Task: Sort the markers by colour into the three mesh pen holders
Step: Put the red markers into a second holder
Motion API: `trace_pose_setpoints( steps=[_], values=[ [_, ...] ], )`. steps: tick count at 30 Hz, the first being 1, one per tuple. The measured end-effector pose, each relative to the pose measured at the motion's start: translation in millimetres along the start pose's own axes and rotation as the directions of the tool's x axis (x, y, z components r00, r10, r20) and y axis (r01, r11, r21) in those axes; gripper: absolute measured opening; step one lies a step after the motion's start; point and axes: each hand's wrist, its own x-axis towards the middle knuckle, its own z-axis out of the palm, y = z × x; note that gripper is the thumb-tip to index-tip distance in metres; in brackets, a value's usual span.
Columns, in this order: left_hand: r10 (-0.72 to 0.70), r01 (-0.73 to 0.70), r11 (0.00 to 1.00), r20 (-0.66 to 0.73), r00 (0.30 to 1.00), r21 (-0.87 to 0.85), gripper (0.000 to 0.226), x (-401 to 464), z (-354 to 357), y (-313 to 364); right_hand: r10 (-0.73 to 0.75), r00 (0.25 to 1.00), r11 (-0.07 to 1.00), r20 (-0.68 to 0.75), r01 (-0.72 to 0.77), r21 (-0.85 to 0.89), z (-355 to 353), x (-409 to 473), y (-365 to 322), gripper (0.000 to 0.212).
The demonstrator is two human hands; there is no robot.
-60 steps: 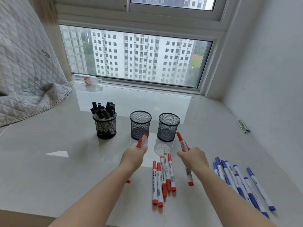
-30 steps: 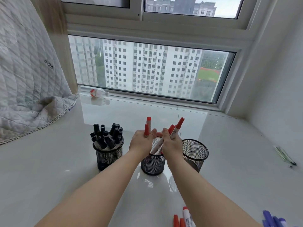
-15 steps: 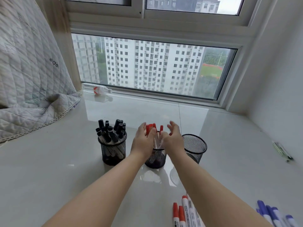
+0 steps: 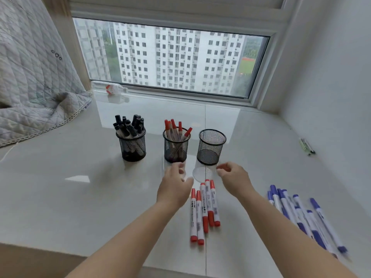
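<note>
Three black mesh holders stand in a row. The left holder [image 4: 131, 145] is full of black markers. The middle holder [image 4: 176, 146] has several red markers standing in it. The right holder [image 4: 211, 147] holds nothing. Several red markers [image 4: 202, 209] lie on the sill in front of them, and several blue markers [image 4: 301, 215] lie at the right. My left hand [image 4: 174, 187] hovers just left of the lying red markers, fingers loosely apart and holding nothing. My right hand [image 4: 233, 177] hovers just right of them, fingers curled, nothing in it.
A quilted grey blanket [image 4: 34, 81] covers the left side. A small plastic bottle [image 4: 112, 89] lies by the window frame. A green pen-like item [image 4: 306, 146] lies near the right wall. The white wall closes the right side; the sill's front edge is near me.
Both hands carried red markers up to the middle holder and let them drop in. They have since drawn back, holding nothing, to just above the red markers on the sill.
</note>
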Motion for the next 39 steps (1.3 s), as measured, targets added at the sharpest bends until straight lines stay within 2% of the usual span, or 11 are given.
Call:
trace_pose_setpoints(
  steps=[3,6,8,11,14,17,21,25,32,39],
  values=[
    [-0.088,0.073,0.990,0.127,0.988,0.119,0.055,-20,16,-4,0.054,0.997,0.995,0.060,-0.049,-0.083,4,-10,11,0.023],
    [-0.152,0.113,0.970,0.176,0.973,0.215,0.065,-33,27,-8,0.090,0.991,0.985,0.095,-0.075,-0.153,14,-20,17,0.033],
    [-0.167,0.114,0.954,0.175,0.970,0.277,0.068,-38,31,-10,0.140,0.981,0.977,0.137,-0.114,-0.182,22,-25,20,0.043],
    [-0.129,0.075,0.931,0.131,0.983,0.357,0.064,-44,37,-12,0.179,0.971,0.963,0.161,-0.139,-0.231,35,-29,26,0.038],
    [-0.091,0.050,0.908,0.080,0.993,0.417,0.059,-49,41,-15,0.129,0.987,0.924,0.098,-0.084,-0.372,44,-31,29,0.058],
    [-0.056,0.011,0.853,0.070,0.996,0.522,0.058,-51,45,-16,0.103,0.993,0.913,0.050,-0.075,-0.401,48,-31,32,0.067],
    [-0.033,-0.024,0.826,0.091,0.995,0.563,0.051,-50,49,-17,0.104,0.994,0.916,0.025,-0.086,-0.393,48,-27,33,0.055],
    [-0.006,-0.030,0.822,0.060,0.998,0.568,0.047,-54,49,-20,0.058,0.997,0.866,0.048,-0.026,-0.499,50,-27,34,0.052],
    [-0.090,-0.019,0.808,0.154,0.984,0.589,0.038,-42,40,-15,0.078,0.992,0.847,0.098,-0.014,-0.531,46,-20,37,0.054],
    [-0.080,-0.023,0.797,0.142,0.987,0.604,0.032,-37,39,-16,0.016,0.991,0.834,0.131,0.059,-0.549,38,-21,44,0.032]
  ],
)
